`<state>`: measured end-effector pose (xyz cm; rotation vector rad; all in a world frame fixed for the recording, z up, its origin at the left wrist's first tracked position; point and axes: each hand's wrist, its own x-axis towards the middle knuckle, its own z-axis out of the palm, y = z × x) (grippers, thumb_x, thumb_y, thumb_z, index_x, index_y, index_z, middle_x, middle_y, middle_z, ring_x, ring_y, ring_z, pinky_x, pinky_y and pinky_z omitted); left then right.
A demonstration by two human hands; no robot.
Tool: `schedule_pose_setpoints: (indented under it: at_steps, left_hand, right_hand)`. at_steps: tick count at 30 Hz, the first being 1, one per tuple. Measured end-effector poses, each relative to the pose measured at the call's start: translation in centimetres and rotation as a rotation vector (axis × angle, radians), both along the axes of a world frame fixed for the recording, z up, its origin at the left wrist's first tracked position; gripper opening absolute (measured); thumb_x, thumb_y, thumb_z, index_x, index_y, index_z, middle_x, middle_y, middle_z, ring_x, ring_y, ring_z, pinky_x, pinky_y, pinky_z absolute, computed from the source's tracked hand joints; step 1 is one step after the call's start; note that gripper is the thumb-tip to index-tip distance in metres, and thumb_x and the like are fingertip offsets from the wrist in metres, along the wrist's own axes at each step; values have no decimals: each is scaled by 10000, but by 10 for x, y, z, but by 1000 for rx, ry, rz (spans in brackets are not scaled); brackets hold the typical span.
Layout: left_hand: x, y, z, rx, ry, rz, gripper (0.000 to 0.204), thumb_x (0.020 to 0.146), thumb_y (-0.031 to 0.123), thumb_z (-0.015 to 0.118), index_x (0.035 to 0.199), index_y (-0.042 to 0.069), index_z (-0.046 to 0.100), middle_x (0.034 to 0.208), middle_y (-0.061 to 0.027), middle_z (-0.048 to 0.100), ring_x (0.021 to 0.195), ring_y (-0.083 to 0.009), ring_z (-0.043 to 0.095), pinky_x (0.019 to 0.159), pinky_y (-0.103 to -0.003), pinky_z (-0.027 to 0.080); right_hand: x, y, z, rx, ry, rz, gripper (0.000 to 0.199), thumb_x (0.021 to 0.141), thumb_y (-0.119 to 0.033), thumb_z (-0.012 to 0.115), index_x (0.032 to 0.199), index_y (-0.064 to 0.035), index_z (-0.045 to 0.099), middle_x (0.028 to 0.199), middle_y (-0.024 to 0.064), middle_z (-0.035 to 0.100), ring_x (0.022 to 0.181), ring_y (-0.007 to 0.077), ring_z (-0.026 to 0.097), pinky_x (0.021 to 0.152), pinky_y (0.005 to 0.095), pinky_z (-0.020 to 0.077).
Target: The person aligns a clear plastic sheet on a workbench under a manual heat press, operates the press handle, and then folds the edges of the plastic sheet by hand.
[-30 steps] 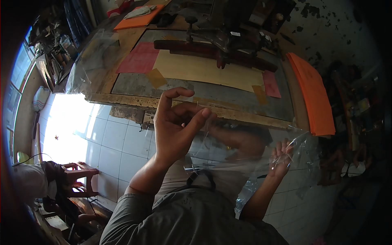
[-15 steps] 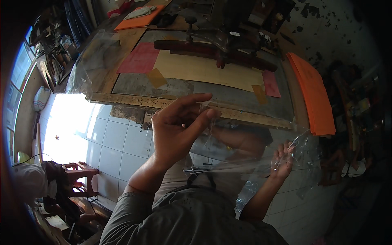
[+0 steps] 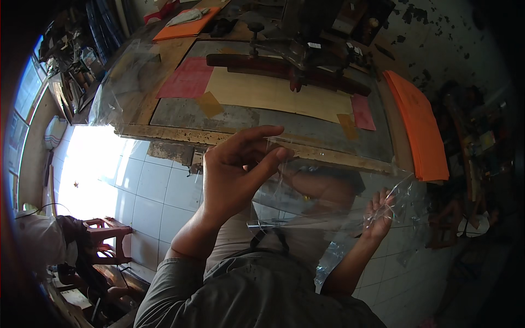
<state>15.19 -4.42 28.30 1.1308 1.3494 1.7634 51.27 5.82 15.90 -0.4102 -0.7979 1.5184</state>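
A large clear plastic sheet hangs in front of me, below the near edge of a worn workbench. My left hand is raised and pinches the sheet's upper left edge between thumb and fingers. My right hand is lower and to the right, fingers spread, gripping the sheet's lower right part. The film is crinkled around the right hand. Part of my leg shows through the sheet.
The bench carries a metal plate with tan paper, pink sheets and a dark cutter bar. A stack of orange sheets lies at its right. More clear plastic drapes the bench's left corner. Another person sits low left beside a small stool.
My left hand's fingers have shifted from curled over the sheet's top edge to stretched out right, pinching it. The right hand has risen slightly, keeping its hold.
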Motion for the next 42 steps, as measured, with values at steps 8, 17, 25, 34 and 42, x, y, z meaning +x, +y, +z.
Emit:
schedule_pose_setpoints:
  at_steps: [8,17,25,34,42]
  left_hand:
    - [-9,9,-11,37,150,18,302,955,72,734,1253,33,711,932,-51,784,807,-52,695,667,-207,533]
    - [-18,24,-70,204,544,454,260,923,44,690,1175,2,645,1220,-178,652,1056,-229,654,853,-383,524]
    - [35,-20,-46,104,725,-174,650,844,378,814,1353,28,615,1292,-197,650,1138,-373,662,979,-441,523]
    - [43,-10,-48,128,577,-235,264,923,15,722,1186,40,716,1067,-124,771,975,-279,751,814,-358,587]
    - [19,-8,-27,67,245,-633,137,990,62,675,1101,-1,725,1228,-168,732,1152,-279,709,971,-365,543]
  right_hand:
    - [-11,-7,10,-9,-79,-115,205,969,-169,698,1113,-66,594,931,-5,520,716,77,432,553,216,364]
    - [-74,-24,39,101,-413,-257,220,963,-34,642,1176,10,612,950,19,616,806,60,552,715,217,451]
    - [-106,-34,46,232,-573,-309,121,989,-54,679,1084,19,667,942,49,625,700,85,589,606,235,471]
    - [-110,-49,48,351,-740,-377,152,948,32,692,1099,27,674,1083,69,618,774,74,587,676,213,505]
    - [-97,-38,55,407,-770,-159,169,955,43,679,1124,33,677,1094,78,603,875,101,659,789,229,561]
